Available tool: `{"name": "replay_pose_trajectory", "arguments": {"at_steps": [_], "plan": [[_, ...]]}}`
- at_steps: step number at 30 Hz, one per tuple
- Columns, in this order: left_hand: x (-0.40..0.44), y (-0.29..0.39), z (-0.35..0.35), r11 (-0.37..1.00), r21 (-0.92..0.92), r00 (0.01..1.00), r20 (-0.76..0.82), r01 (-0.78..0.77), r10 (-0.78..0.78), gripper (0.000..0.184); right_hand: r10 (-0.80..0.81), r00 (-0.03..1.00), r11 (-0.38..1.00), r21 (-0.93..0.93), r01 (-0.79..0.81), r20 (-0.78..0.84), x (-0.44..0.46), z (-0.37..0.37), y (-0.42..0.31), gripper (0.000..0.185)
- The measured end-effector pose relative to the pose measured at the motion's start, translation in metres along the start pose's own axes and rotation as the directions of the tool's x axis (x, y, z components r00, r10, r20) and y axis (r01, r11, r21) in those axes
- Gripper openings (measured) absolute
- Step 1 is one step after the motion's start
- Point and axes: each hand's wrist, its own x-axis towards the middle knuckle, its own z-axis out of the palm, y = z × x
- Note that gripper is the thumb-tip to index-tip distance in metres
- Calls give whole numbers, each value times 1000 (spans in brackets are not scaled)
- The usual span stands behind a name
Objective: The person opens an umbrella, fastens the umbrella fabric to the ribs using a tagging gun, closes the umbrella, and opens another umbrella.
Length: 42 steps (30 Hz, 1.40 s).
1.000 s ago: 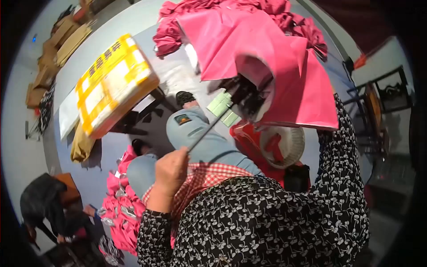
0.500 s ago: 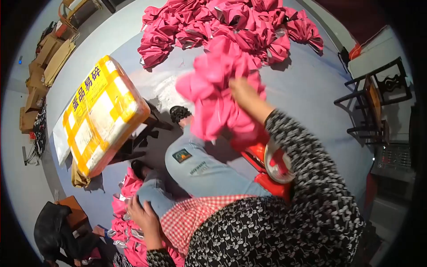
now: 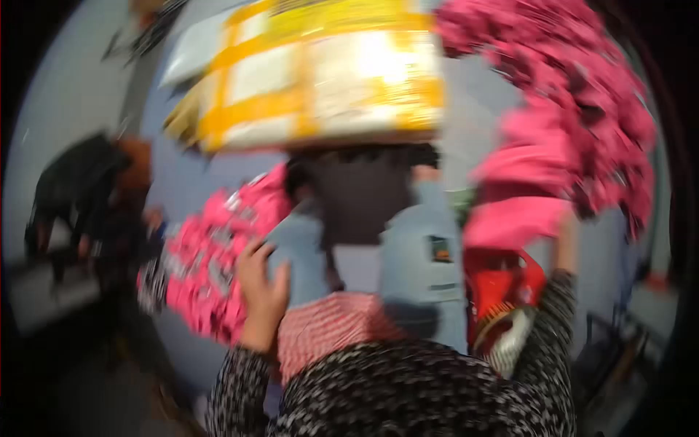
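My left hand is raised over my left thigh, beside a heap of pink and silver bags. Its fingers are apart and hold nothing. My right hand is at the edge of a pink bag on my right, in front of the large pink pile. Blur and the bag hide its fingers, so its grip cannot be made out. Below that bag are a red object and a round, pale container near my right forearm.
A white box with yellow tape stands on a dark support ahead of my knees. A person in dark clothes bends over at the far left, near a brown box. Dark furniture is at the lower right.
The view has swung left, bringing the box to the top middle. The dark rod in my left hand is gone. The pink bag has moved from in front of me to my right side.
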Motion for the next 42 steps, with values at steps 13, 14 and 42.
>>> {"name": "replay_pose_trajectory", "arguments": {"at_steps": [13, 14, 42], "plan": [[-144, -126, 36, 737, -311, 648, -350, 600, -676, 41, -142, 827, 737, 616, -278, 543, -112, 45, -217, 52], [-165, -148, 38, 695, -207, 612, -347, 689, -711, 43, -299, 560, 754, 551, -358, 773, -132, 60, -210, 51], [-209, -220, -311, 927, -369, 660, -715, -73, -233, 19, -91, 107, 924, 43, 381, 990, -417, 163, -247, 25]]}}
